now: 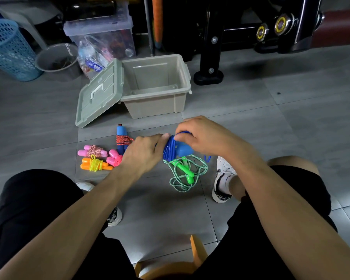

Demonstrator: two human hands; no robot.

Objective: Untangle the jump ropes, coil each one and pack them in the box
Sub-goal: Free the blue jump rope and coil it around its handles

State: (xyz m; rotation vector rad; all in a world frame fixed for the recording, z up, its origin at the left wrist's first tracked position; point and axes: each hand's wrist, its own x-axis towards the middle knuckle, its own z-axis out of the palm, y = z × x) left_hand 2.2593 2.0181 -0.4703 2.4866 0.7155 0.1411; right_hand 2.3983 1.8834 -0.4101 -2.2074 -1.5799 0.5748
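Both my hands hold a blue jump rope point(173, 149) above the floor, its cord wound round the blue handles. My left hand point(144, 151) grips the left end of the bundle. My right hand point(202, 136) pinches a loop of blue cord at the top. Below it lies a loose green jump rope point(185, 172), uncoiled. To the left lie coiled ropes: a blue-handled one with red cord point(121, 140), a pink one point(92, 151), another pink one point(114, 157) and an orange one with yellow cord point(95, 165). The beige box point(158, 98) stands open with nothing in it.
The box lid point(98, 93) leans against the box's left side. Behind stand a clear storage bin point(103, 31), a grey bucket point(56, 59), a blue basket point(8, 49) and a black machine frame point(209, 57). My shoes point(222, 178) and an orange stool point(170, 267) are close by.
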